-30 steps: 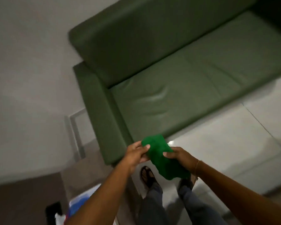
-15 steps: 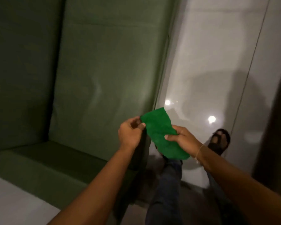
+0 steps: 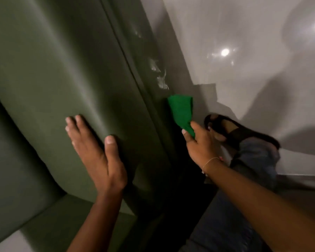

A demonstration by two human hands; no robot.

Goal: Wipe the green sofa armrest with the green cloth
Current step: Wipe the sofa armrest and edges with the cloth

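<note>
The green sofa fills the left of the view, tilted by the camera angle. My left hand (image 3: 96, 153) lies flat, fingers spread, on the sofa's seat cushion (image 3: 49, 73). My right hand (image 3: 200, 142) pinches the lower end of the bright green cloth (image 3: 181, 110). The cloth hangs against the sofa's front face (image 3: 149, 51), just right of the cushion seam. The armrest (image 3: 49, 217) shows as a green band at the bottom left, below my left forearm. It is apart from the cloth.
Glossy pale floor tiles (image 3: 244, 42) with light reflections lie to the right. My foot in a black sandal (image 3: 231, 130) and my jeans-clad leg (image 3: 258, 160) are beside the sofa's front, just right of my right hand.
My left hand let go of the cloth and now rests flat on the seat cushion. My right hand alone carries the cloth against the sofa's front. The camera has moved much closer.
</note>
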